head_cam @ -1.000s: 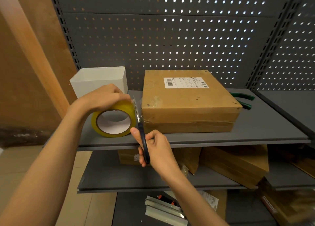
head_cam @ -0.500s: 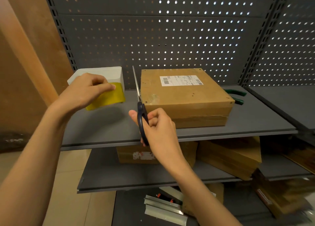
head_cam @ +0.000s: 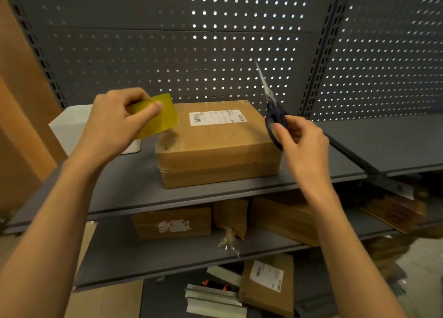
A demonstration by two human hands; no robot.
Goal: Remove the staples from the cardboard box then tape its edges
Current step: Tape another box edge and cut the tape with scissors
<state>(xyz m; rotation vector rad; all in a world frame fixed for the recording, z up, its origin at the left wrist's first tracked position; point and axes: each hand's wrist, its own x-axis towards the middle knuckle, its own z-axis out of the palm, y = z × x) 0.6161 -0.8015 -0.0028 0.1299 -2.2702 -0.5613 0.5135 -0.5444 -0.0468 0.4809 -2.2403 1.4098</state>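
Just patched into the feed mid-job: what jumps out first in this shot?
The cardboard box with a white shipping label sits centre on the grey shelf. The left hand holds a yellow tape roll over its left corner, while the right hand grips blue-handled scissors, blades pointing up, at its right.

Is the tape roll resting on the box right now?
Cannot tell. In the head view the left hand holds the tape roll overlapping the box corner; no gap shows.
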